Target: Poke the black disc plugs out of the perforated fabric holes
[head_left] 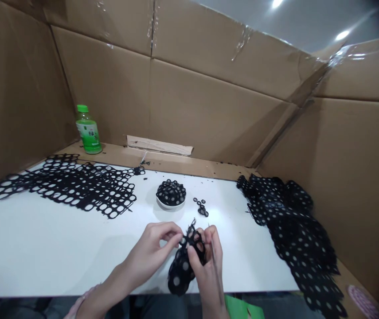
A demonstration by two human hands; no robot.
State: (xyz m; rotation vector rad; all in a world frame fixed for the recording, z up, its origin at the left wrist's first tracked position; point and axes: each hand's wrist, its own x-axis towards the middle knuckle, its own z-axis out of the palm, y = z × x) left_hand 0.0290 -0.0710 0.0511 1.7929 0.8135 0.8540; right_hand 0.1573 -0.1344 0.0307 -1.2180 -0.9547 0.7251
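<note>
A black sheet with round pale spots and some open holes (180, 271) hangs between my hands at the table's front edge. My left hand (161, 246) pinches its upper left edge between thumb and fingertips. My right hand (207, 261) grips its right side, thumb in front, and a thin pointed tool shows along the fingers. Beyond the hands, a white bowl (171, 206) is heaped with small black rings with pale centres (171, 192). Several loose black rings (202, 208) lie on the white table just right of the bowl.
Black netting with empty holes (86, 184) spreads over the table's left side. Spotted black sheets (295, 221) are piled at the right, over the edge. A green bottle (89, 133) stands at the back left. Cardboard walls (209, 102) surround the white table (76, 252).
</note>
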